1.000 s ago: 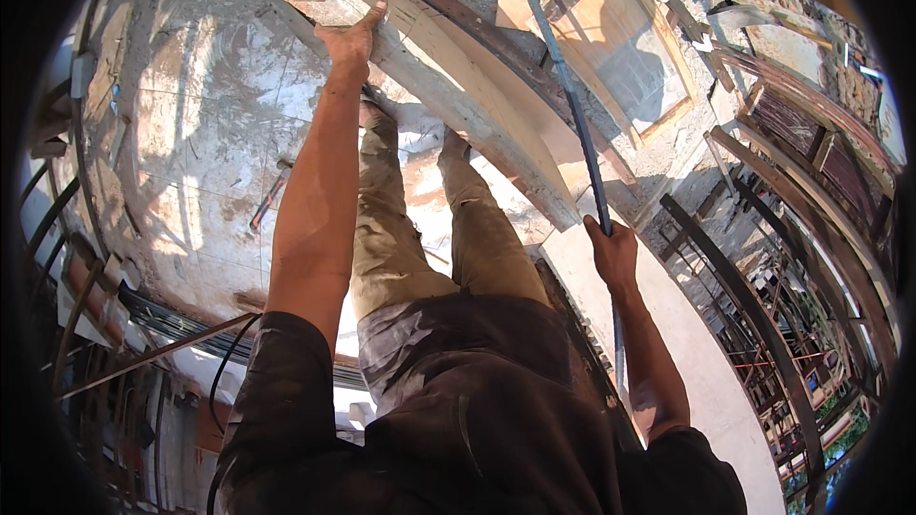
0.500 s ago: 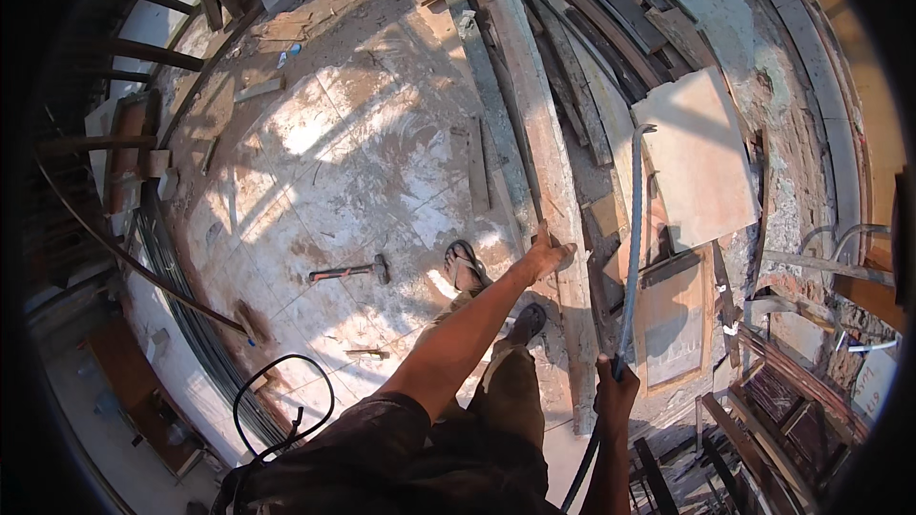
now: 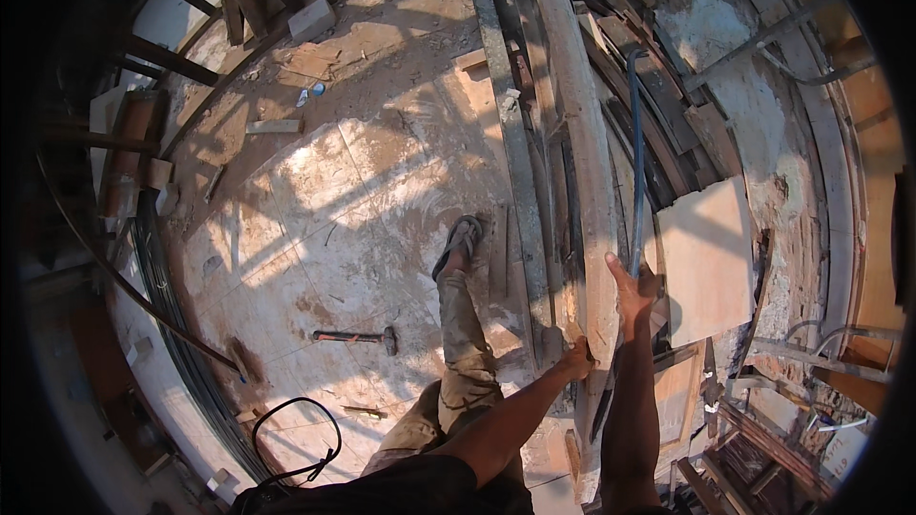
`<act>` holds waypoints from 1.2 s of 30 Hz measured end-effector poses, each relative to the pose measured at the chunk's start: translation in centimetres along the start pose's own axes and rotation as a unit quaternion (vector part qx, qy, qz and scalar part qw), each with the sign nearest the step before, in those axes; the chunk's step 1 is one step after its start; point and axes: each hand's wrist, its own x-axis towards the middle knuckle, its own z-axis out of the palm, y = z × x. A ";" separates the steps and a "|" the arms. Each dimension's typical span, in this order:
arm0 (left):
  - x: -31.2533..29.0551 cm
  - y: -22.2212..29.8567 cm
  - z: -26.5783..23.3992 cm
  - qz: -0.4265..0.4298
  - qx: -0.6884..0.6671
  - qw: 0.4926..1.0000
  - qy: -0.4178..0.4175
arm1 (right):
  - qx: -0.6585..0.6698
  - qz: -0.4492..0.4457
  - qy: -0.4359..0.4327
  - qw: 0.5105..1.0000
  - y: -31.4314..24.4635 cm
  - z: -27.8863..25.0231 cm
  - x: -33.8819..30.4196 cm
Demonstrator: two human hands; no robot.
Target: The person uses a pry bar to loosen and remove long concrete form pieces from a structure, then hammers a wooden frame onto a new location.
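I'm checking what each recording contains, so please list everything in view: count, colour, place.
beam: one, pale brown, between the hands
pry bar: one, blue-grey, in the right hand
planks: many, brown and grey, either side of the beam
sheet: one, cream, right of the pry bar
framed panel: one, tan frame, below the sheet in the picture
hammer: one, reddish handle, on the floor
floor: one, whitish and dusty brown, centre-left
rods: bundle, count unclear, dark grey, left
cable: one loop, black, lower left
block: one, pale grey, upper left
legs: two, khaki trousers, lower centre
left hand: one, bare, at the beam's left edge
right hand: one, bare, around the pry bar
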 end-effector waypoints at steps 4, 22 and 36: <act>3.7 -4.2 -10.5 0.026 -0.011 0.997 -0.072 | -0.074 -0.007 -0.029 0.997 -2.2 7.0 3.2; 30.3 43.9 -64.4 0.123 -0.229 0.937 0.233 | -0.219 0.291 0.092 0.927 -4.3 11.8 1.0; 31.4 40.9 -64.5 0.216 -0.303 0.908 0.191 | -0.063 0.293 0.225 0.927 -20.0 16.4 2.4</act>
